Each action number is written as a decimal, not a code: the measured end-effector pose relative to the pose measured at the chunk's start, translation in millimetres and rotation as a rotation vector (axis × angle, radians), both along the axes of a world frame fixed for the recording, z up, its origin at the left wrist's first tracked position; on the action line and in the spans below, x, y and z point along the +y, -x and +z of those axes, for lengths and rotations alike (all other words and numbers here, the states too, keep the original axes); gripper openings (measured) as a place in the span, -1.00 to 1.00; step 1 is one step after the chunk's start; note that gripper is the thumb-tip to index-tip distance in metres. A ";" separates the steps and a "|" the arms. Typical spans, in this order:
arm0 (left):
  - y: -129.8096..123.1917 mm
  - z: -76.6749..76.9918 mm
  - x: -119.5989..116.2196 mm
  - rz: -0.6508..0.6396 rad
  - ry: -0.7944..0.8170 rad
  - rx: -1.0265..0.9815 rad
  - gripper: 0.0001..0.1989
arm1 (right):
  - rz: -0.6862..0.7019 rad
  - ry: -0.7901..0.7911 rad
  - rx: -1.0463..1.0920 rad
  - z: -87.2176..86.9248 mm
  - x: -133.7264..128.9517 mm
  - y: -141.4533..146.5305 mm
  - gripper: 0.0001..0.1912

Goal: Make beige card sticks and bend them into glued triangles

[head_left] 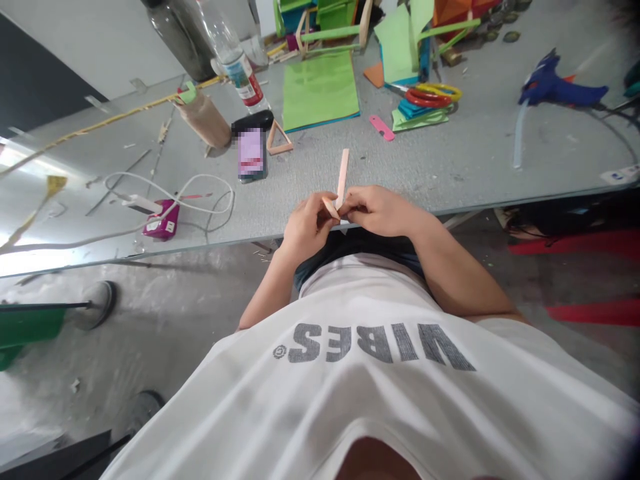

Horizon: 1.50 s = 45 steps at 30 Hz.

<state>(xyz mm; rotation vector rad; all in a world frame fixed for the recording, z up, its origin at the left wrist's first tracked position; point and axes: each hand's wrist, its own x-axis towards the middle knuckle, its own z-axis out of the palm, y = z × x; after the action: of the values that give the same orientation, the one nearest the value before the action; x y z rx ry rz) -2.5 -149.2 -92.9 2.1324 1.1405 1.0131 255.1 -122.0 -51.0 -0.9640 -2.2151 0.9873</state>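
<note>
A pale orange paper strip (343, 175) is bent near the table's front edge, its long end pointing away from me. My left hand (307, 227) pinches the short bent part between thumb and fingers. From the other side, my right hand (375, 210) grips the strip close to the bend, where its fingertips partly hide it. Farther back on the left lies a small triangle frame (279, 148) of similar colour. A phone (251, 155) rests beside that triangle.
Green paper sheets (320, 90), scissors (430, 95) and a pink cutter (381, 127) lie beyond my hands. A blue glue gun (563, 83) is at right. Leftward are a bottle (243, 73), a jar (204, 120) and a purple plug block (163, 220) with a white cable.
</note>
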 end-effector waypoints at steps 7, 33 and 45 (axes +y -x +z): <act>3.8 -1.2 -3.2 -0.010 -0.064 0.036 -0.70 | 0.045 -0.017 -0.008 -2.2 -6.2 -2.0 -0.67; 12.2 19.5 11.8 -0.321 -0.101 0.087 -0.88 | -0.552 -0.253 -0.441 11.1 12.9 -8.5 -0.44; 12.4 31.1 12.0 -0.338 -0.041 0.253 -0.71 | -0.478 -0.275 -0.496 -0.5 28.3 -10.5 -0.39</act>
<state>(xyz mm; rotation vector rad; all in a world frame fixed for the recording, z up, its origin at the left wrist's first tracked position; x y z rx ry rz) -15.0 -137.2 -61.8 2.4320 0.8295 0.6326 265.6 -93.7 -51.5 -1.6304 -2.2404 0.2329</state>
